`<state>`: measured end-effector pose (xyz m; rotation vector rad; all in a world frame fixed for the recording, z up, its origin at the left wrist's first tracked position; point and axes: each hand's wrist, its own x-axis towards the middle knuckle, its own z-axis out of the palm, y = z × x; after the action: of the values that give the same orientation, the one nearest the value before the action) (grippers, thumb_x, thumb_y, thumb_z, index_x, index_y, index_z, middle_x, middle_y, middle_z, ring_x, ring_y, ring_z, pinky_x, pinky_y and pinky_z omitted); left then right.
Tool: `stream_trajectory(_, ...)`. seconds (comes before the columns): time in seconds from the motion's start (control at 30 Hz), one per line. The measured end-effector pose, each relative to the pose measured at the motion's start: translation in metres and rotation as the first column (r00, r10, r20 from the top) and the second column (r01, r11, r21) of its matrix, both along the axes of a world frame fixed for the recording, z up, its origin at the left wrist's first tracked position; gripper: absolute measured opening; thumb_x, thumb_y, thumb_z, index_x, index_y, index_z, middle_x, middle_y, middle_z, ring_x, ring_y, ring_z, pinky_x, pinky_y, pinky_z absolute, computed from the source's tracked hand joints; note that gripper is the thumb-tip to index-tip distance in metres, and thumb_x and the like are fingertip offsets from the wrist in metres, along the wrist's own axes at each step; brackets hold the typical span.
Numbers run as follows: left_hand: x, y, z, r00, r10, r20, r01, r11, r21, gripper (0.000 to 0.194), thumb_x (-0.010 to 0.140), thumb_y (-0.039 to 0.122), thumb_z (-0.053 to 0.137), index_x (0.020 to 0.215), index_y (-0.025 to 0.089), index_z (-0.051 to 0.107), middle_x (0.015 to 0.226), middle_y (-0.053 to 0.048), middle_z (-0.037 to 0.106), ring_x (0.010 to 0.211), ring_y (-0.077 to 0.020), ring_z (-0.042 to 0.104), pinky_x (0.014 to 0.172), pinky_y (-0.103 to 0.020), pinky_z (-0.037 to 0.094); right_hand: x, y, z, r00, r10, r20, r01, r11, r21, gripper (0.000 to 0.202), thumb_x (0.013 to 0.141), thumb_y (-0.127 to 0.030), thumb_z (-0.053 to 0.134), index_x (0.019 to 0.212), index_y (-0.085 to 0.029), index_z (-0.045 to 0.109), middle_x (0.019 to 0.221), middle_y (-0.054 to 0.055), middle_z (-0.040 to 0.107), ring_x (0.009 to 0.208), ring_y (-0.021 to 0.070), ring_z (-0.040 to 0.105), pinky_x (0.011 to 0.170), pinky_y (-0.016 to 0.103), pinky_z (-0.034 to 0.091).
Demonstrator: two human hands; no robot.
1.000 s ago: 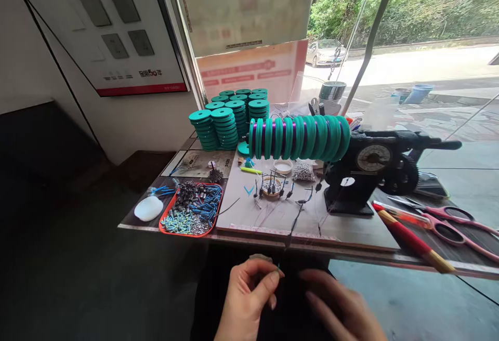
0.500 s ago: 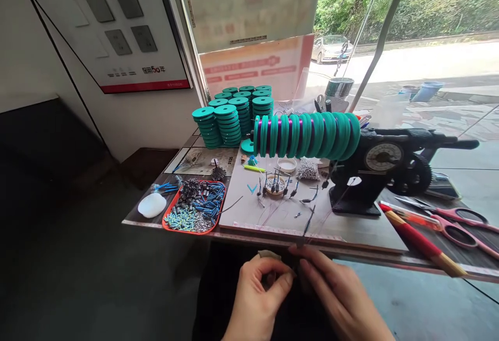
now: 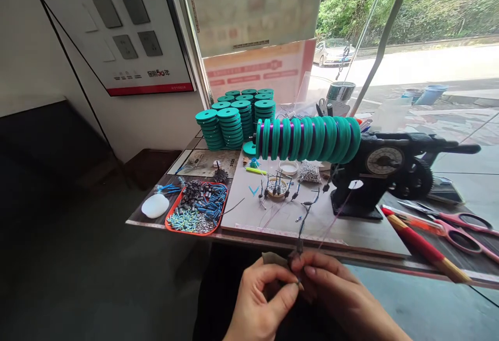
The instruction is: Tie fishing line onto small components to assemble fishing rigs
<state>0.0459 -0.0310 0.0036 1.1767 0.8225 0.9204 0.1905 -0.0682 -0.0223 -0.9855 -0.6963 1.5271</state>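
Note:
Just beyond the table's front edge, my left hand (image 3: 268, 294) is closed in a pinch; what lies between its fingertips is too small to name. My right hand (image 3: 335, 284) touches it from the right, thumb and forefinger closed at the lower end of a dark twisted line assembly (image 3: 301, 226). That piece runs up over the board edge. A drab cloth-like scrap (image 3: 274, 259) shows at my left forefinger. On the board (image 3: 241, 211), dark small pieces with blue stems (image 3: 277, 186) stand around a round dish of beads.
A black winding machine (image 3: 384, 161) carries a row of teal spools (image 3: 307, 139). Stacked teal spools (image 3: 228, 128) stand behind. An orange-rimmed tray (image 3: 197, 208) of small parts is at left, near a white disc (image 3: 155, 206). Pink scissors (image 3: 462, 229) and a red-handled brush (image 3: 421, 242) lie right.
My right hand has shifted slightly down, and its fingers are more bent around the dark assembly. My left fingertips have moved a little right and down. The whole view has shifted slightly.

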Motion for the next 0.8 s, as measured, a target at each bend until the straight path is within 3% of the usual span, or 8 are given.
stream_trajectory(0.13,0.005,-0.003,-0.005,0.981,0.010,0.194,0.036,0.972,-0.233,0.021,0.060,0.038,0.079,0.061,0.018,0.074,0.061,-0.002,0.058,0.054,-0.0107,0.046,0.051,-0.022,0.035,-0.007,0.005,0.001,0.992,0.030,-0.126,-0.019,0.996,0.088,0.020,0.072,-0.038,0.068,0.073,-0.019,0.065,0.063,-0.001,0.047,0.057,0.0110,0.042,0.055,0.023,0.038)
stream_trajectory(0.23,0.008,-0.004,-0.012,0.954,0.040,0.297,0.097,0.896,-0.433,0.025,0.053,0.037,0.083,0.058,0.015,0.071,0.058,-0.001,0.056,0.048,-0.0057,0.036,0.045,-0.018,0.024,-0.009,0.005,0.002,0.995,-0.027,-0.096,0.038,0.993,0.112,0.015,0.074,-0.035,0.068,0.075,-0.020,0.065,0.063,-0.002,0.046,0.058,0.0105,0.041,0.056,0.021,0.038)
stream_trajectory(0.33,0.012,-0.004,-0.016,0.937,0.060,0.345,0.159,0.806,-0.570,0.027,0.048,0.033,0.085,0.053,0.014,0.068,0.053,0.002,0.050,0.047,-0.0043,0.036,0.043,-0.017,0.023,-0.007,0.003,0.003,0.990,-0.094,-0.108,0.108,0.985,0.131,0.014,0.070,-0.033,0.072,0.069,-0.021,0.065,0.060,-0.003,0.047,0.055,0.0088,0.041,0.054,0.019,0.038)
stream_trajectory(0.5,0.014,-0.005,-0.014,0.945,-0.045,0.323,0.248,0.743,-0.622,0.031,0.042,0.032,0.087,0.049,0.012,0.064,0.047,0.004,0.045,0.041,-0.0024,0.033,0.038,-0.016,0.020,-0.001,0.000,0.003,0.988,-0.089,-0.124,0.101,0.991,0.092,0.016,0.063,-0.036,0.076,0.066,-0.022,0.070,0.071,0.003,0.066,0.053,0.0102,0.050,0.053,0.023,0.044)
stream_trajectory(0.6,0.012,-0.004,-0.010,0.954,-0.058,0.293,0.240,0.734,-0.635,0.027,0.046,0.029,0.086,0.051,0.012,0.066,0.050,0.003,0.050,0.045,-0.0036,0.039,0.041,-0.016,0.022,0.002,-0.005,-0.004,0.992,-0.091,0.088,0.087,0.995,0.051,0.021,0.069,-0.039,0.072,0.084,-0.023,0.072,0.086,0.005,0.070,0.058,0.0142,0.060,0.054,0.025,0.048)
stream_trajectory(0.67,0.011,-0.004,-0.009,0.963,-0.040,0.267,0.208,0.743,-0.636,0.026,0.045,0.029,0.086,0.053,0.013,0.067,0.052,0.002,0.053,0.047,-0.0047,0.041,0.042,-0.016,0.022,0.004,-0.010,-0.012,0.916,-0.179,0.360,0.141,0.981,0.130,0.025,0.074,-0.041,0.068,0.092,-0.023,0.070,0.091,0.007,0.071,0.072,0.0193,0.065,0.061,0.028,0.052)
stream_trajectory(0.73,0.010,-0.003,-0.009,0.975,-0.041,0.219,0.172,0.761,-0.625,0.026,0.045,0.029,0.085,0.054,0.013,0.067,0.054,0.001,0.055,0.048,-0.0053,0.040,0.044,-0.017,0.022,0.008,-0.016,-0.019,0.736,-0.293,0.610,0.117,0.943,0.311,0.019,0.079,-0.039,0.064,0.091,-0.025,0.069,0.087,0.005,0.071,0.078,0.0202,0.067,0.066,0.027,0.053)
stream_trajectory(0.8,0.009,-0.001,-0.009,0.987,-0.069,0.145,0.142,0.794,-0.592,0.024,0.048,0.030,0.083,0.056,0.013,0.068,0.056,0.001,0.055,0.050,-0.0062,0.038,0.047,-0.018,0.023,0.012,-0.022,-0.024,0.515,-0.396,0.760,-0.019,0.881,0.472,0.013,0.086,-0.033,0.057,0.090,-0.026,0.067,0.079,0.003,0.071,0.069,0.0166,0.067,0.061,0.022,0.053)
